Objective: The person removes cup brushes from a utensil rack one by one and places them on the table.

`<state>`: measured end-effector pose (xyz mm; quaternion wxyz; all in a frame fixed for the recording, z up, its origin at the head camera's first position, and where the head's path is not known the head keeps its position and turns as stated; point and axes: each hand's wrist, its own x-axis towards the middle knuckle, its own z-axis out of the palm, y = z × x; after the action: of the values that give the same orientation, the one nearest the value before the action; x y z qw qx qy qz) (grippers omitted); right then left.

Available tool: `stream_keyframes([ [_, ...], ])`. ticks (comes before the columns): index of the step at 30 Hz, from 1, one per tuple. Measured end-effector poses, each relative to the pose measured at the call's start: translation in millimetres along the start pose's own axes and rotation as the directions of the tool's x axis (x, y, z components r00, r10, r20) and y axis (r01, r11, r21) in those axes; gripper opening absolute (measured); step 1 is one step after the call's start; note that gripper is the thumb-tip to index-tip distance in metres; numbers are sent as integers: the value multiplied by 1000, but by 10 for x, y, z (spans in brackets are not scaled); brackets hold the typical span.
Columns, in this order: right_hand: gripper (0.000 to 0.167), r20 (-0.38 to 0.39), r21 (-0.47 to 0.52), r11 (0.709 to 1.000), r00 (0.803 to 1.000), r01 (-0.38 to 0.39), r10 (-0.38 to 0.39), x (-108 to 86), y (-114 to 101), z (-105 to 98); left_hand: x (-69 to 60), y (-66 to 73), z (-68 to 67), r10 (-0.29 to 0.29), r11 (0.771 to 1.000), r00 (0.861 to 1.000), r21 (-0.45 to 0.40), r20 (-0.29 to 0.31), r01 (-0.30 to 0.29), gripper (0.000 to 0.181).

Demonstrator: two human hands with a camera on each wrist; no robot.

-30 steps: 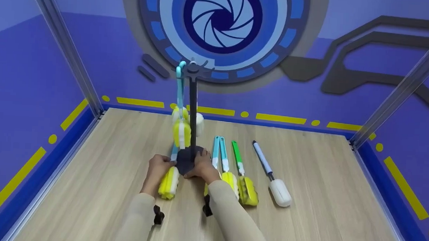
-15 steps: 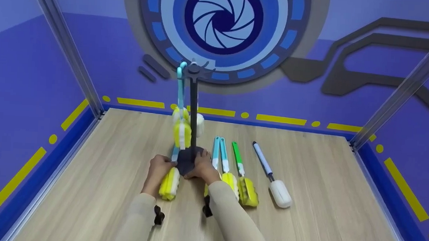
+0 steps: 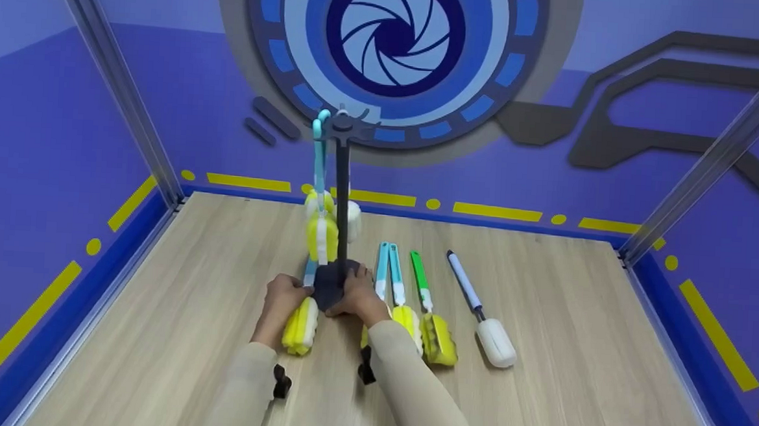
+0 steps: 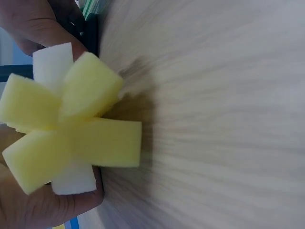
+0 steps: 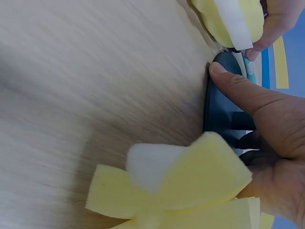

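Note:
A dark rack stand (image 3: 341,204) rises from a flat base on the table. My right hand (image 3: 360,296) holds the base (image 5: 221,102), thumb on its near edge and fingers around the post's far side. To the left, my left hand (image 3: 282,302) pinches the handle of a yellow-and-white sponge bottle brush (image 3: 300,326). Its sponge head points toward me, and the left wrist view shows that head (image 4: 71,119) end-on, hiding part of the hand. Sponge brushes with blue hooked handles (image 3: 319,151) hang from the rack's left side, and a white-headed brush (image 3: 353,221) hangs behind the post.
Right of the stand lie two brushes with light-blue handles (image 3: 396,272), a green-handled brush (image 3: 420,270) with a yellow head, and a white-headed brush (image 3: 496,341). My right forearm covers part of the nearest one. Printed blue walls (image 3: 486,166) enclose the wooden table (image 3: 573,353).

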<state>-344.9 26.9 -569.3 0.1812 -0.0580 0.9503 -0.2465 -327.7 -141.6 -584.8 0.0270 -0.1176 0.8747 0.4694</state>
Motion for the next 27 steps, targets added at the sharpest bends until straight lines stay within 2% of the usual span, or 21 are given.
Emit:
stream_keyframes([
  [8,112,-16,22,1000,1000,-14,14,14,-1,19,-49,50,-79,-3,999,999,42,53,1,24],
  [11,112,-21,28,999,1000,-19,20,17,2,15,-91,87,-133,5,998,997,66,74,-10,27],
  [13,111,-16,24,999,999,-29,30,22,3,6,-114,121,-171,20,998,998,64,67,-24,30],
  [16,111,-2,-2,999,999,-43,43,29,-3,-8,-146,191,-237,57,998,998,39,12,-58,32],
  [19,111,7,-10,999,999,-50,50,42,-2,-3,-198,284,-321,105,994,992,11,-64,-105,31],
  [22,112,-5,-9,999,999,-39,39,44,2,13,-294,381,-408,159,987,978,-3,-136,-161,29],
  [27,112,-13,-10,1000,1000,-28,28,27,-13,11,-496,537,-500,248,965,941,-29,-230,-261,28],
])
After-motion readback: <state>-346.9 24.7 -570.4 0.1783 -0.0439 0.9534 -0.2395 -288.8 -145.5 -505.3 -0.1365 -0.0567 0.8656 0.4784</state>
